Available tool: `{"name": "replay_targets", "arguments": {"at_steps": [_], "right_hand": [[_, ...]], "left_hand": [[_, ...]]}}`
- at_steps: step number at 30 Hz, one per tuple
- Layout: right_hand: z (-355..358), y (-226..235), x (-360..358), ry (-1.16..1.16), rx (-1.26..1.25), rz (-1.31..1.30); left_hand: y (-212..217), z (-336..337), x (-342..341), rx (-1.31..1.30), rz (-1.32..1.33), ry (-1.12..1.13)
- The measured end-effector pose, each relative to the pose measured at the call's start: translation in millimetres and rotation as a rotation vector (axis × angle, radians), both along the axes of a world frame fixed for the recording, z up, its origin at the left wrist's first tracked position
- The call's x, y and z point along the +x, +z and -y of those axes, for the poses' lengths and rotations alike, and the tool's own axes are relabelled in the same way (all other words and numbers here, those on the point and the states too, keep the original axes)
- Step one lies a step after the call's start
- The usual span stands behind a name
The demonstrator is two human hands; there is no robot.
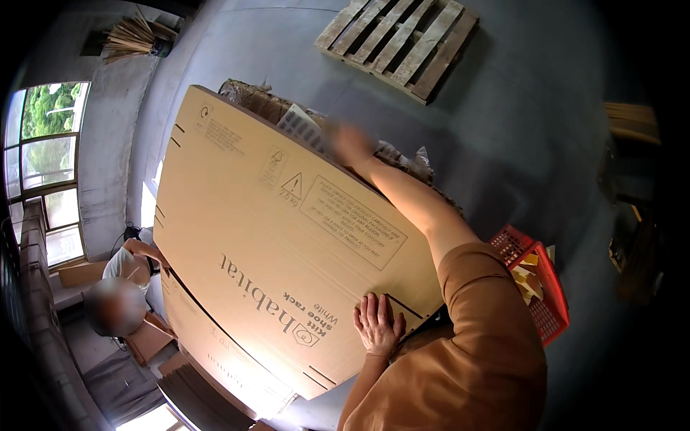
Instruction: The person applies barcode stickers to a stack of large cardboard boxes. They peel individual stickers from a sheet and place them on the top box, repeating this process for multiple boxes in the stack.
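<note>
A large flat brown cardboard carton (237, 208) with dark printing lies in front of me. My left hand (379, 325) rests flat on its near right corner, fingers stretched out. Across the carton my right arm reaches to the far edge, where my right hand (348, 144) is smeared and its fingers cannot be made out. Close beside that hand is a white sheet (302, 128) with rows of grey rectangles, partly hidden behind the carton's edge. Ragged, plastic-wrapped material (251, 100) shows beyond that edge.
At the left a co-worker's hand (153, 255) touches the carton's edge. A second printed carton (215, 345) lies along the near left side. A red plastic basket (552, 305) holding yellowish scraps stands at my right. Farther off, a wooden pallet (399, 39) lies on the grey floor.
</note>
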State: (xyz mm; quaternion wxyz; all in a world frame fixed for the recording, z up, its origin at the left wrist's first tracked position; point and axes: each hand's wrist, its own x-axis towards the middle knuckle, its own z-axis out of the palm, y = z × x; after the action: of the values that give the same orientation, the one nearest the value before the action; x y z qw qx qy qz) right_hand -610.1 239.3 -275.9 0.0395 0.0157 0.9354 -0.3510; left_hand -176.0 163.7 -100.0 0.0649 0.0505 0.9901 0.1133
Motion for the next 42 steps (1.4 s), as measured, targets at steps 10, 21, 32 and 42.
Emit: {"name": "replay_targets", "arguments": {"at_steps": [10, 21, 32, 42], "right_hand": [[6.8, 54.3, -20.7, 0.271, 0.010, 0.065], [76.3, -19.9, -107.6, 0.001, -0.051, -0.112], [-41.4, 53.9, -87.1, -0.430, -0.511, -0.208], [-168.3, 173.9, 8.5, -0.473, -1.532, -0.486]], "left_hand": [[0.6, -3.5, -0.7, 0.024, -0.016, 0.004], [-8.6, 3.9, 1.6, -0.067, -0.125, -0.037], [-1.3, -7.9, 9.1, -0.006, -0.011, 0.045], [1.7, -1.6, -2.4, 0.003, -0.027, -0.009]]}}
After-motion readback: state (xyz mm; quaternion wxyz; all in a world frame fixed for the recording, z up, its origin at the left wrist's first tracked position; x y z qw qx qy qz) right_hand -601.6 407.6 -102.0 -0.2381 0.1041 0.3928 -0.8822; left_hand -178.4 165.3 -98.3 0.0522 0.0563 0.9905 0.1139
